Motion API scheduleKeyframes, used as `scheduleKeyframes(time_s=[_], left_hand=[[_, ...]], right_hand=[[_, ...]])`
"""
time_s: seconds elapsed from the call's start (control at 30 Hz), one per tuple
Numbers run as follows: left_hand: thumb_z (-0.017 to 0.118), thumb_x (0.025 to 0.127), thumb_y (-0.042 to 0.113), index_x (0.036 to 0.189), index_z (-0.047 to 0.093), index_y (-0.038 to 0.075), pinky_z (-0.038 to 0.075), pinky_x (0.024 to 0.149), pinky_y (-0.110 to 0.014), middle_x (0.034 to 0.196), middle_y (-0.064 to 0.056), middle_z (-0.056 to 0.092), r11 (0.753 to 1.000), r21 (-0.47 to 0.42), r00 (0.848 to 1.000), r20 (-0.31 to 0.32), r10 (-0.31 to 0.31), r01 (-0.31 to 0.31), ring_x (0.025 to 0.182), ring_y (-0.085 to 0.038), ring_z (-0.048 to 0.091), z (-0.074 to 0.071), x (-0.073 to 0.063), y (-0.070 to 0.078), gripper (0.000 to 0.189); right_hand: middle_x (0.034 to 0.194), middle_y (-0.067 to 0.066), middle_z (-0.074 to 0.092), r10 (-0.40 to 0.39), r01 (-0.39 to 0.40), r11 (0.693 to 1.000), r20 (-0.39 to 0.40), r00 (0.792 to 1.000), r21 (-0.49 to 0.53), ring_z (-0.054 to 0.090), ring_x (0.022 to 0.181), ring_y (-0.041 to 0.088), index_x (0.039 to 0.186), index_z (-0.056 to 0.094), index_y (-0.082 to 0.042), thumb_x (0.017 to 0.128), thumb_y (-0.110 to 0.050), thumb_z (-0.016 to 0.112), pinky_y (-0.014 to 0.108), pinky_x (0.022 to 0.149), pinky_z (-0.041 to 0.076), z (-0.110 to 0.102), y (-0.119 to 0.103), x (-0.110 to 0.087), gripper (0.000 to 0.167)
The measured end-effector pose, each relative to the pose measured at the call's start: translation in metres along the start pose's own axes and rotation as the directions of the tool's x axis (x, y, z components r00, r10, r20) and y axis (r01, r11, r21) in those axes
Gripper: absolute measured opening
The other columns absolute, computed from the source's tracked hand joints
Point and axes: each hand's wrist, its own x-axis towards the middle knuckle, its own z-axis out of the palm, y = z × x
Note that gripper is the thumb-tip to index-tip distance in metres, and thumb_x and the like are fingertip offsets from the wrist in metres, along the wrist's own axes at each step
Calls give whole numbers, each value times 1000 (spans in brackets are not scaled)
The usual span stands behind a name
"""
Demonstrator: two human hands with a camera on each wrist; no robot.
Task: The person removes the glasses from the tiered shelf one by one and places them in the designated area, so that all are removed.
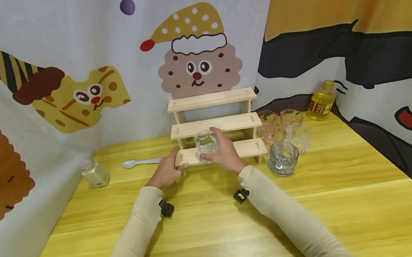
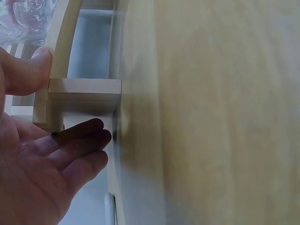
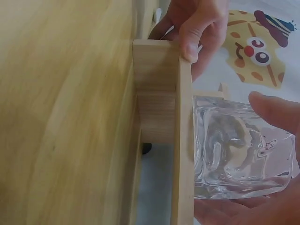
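Observation:
A three-step wooden rack [image 1: 227, 122] stands at the middle back of the table. My left hand [image 1: 166, 169] grips the left end of its lowest step; in the left wrist view the thumb [image 2: 30, 72] lies on the board and the other fingers are below and beside its end. With my right hand [image 1: 226, 154] I hold a clear drinking glass [image 1: 207, 142] upright over the lowest step. Seen from the right wrist, the glass [image 3: 241, 152] has its base against the board or very near it, with thumb and fingers on opposite sides.
Right of the rack are several glasses: a greyish one [image 1: 283, 159] in front, a clear one [image 1: 301, 136], and pink-tinted ones [image 1: 270, 124] behind. An oil bottle [image 1: 322, 101] stands at the back right. To the left are a white spoon [image 1: 130, 163] and a jar [image 1: 94, 174].

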Motion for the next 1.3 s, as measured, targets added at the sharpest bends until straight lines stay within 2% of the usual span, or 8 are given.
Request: scheduleKeyframes(time_s=[0.3, 0.5, 0.63, 0.73, 0.9, 1.07, 1.3], left_hand=[[61, 101, 32, 157, 26, 3, 49, 99, -51, 134, -29, 61, 1000, 17, 1000, -10, 0, 0, 113, -34, 64, 0, -1, 0, 73], [62, 100, 31, 157, 27, 3, 50, 95, -50, 128, -27, 64, 1000, 9, 1000, -17, -4, 4, 106, -32, 65, 1, -2, 0, 72], [62, 100, 30, 156, 28, 3, 50, 95, -50, 127, -26, 64, 1000, 9, 1000, -21, 2, -2, 107, -32, 65, 3, -2, -1, 71], [62, 100, 30, 156, 28, 4, 51, 95, -49, 127, -25, 65, 1000, 8, 1000, -17, -3, 4, 106, -31, 65, 4, -1, -2, 71], [62, 100, 31, 157, 27, 4, 51, 93, -49, 123, -25, 66, 1000, 22, 1000, -22, 1, -1, 102, -30, 66, 3, -1, 0, 71], [63, 100, 30, 156, 28, 4, 51, 97, -51, 127, -26, 65, 1000, 29, 999, -30, 13, -12, 109, -34, 65, 2, 0, 1, 71], [61, 101, 34, 158, 25, 7, 52, 90, -46, 121, -22, 67, 1000, 27, 1000, -5, -9, 9, 100, -27, 66, 1, -1, 1, 73]], right_hand=[[143, 22, 54, -14, 15, 999, 9, 1000, -37, 61, 119, 38, 155, 30, -13, 79, -24, 87, 53, 101, 52, 1, 4, 2, 96], [137, 21, 58, -6, 7, 999, 16, 1000, -40, 63, 116, 36, 154, 34, -14, 77, -24, 88, 52, 99, 53, 0, 5, 0, 95], [134, 17, 61, 10, -10, 1000, 19, 1000, -25, 63, 115, 34, 152, 36, -15, 76, -23, 89, 50, 99, 53, -2, 4, -4, 93], [135, 16, 60, 16, -16, 1000, 32, 999, -10, 63, 117, 33, 151, 38, -17, 74, -20, 90, 51, 100, 53, -4, 4, -9, 93], [142, 15, 57, -21, 22, 1000, 46, 999, -19, 60, 121, 35, 150, 39, -16, 72, -20, 91, 54, 104, 49, -9, 3, -18, 94], [135, 15, 61, -56, 58, 997, 45, 997, -44, 63, 114, 34, 147, 43, -13, 71, -24, 92, 51, 97, 53, -17, 2, -31, 92], [126, 16, 65, -84, 88, 995, 71, 994, -51, 66, 106, 31, 145, 44, -12, 70, -27, 93, 49, 91, 55, -37, 1, -54, 91]])
